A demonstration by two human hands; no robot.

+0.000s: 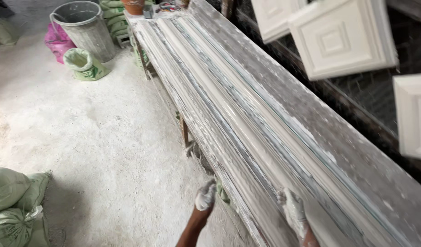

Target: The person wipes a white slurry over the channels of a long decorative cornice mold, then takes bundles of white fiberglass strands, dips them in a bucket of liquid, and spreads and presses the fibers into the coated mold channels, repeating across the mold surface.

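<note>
**Wet Plaster, Long Mould: Slip Risk at the Near End**

While coated in white plaster, right hand lies flat, fingers spread, on long moulding along counter; left hand curled at near edge, gripping nothing visible. Could smear or crack (slick palms, uneven pressure).

A plaster-casting workshop is shown. A long bench is taken up by a ridged cornice mould smeared with white plaster, running to its far end. White moulded panels are leaned beyond the bench's far edge. The dusty floor is lined with green sacks and a grey bucket.
</note>
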